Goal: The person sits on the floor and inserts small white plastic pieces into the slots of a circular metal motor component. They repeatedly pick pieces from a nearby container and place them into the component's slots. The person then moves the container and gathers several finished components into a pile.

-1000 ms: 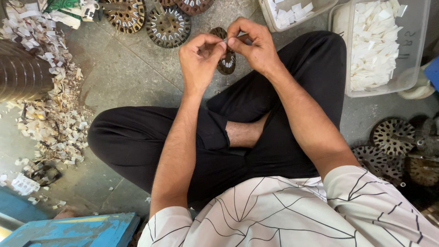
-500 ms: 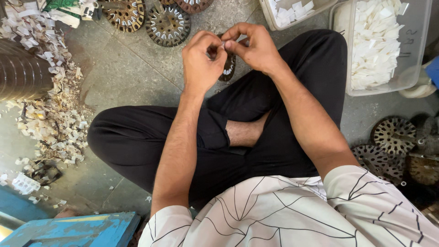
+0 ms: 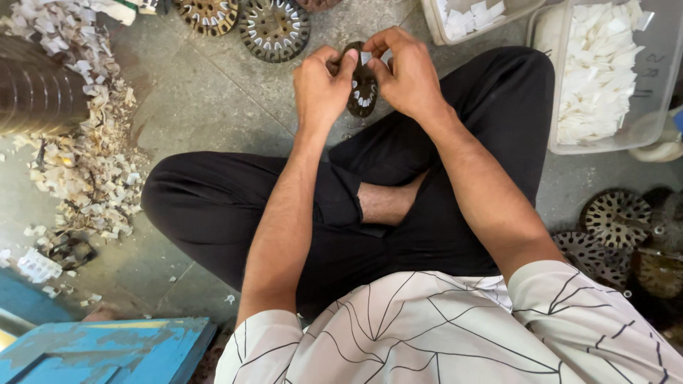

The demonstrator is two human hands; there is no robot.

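Lowered slightly since the earlier frames, a dark slotted metal disc (image 3: 362, 89) is seen more fully, held on edge between both hands above the crossed legs. It is pinched from either side by the left hand (image 3: 324, 89) and right hand (image 3: 407, 78), equally near. Similar discs (image 3: 274, 28) lie beyond on the floor (image 3: 199, 107).

trousers (image 3: 455, 178): black | shirt (image 3: 427, 334): white, thin black lines | board (image 3: 107, 352): blue
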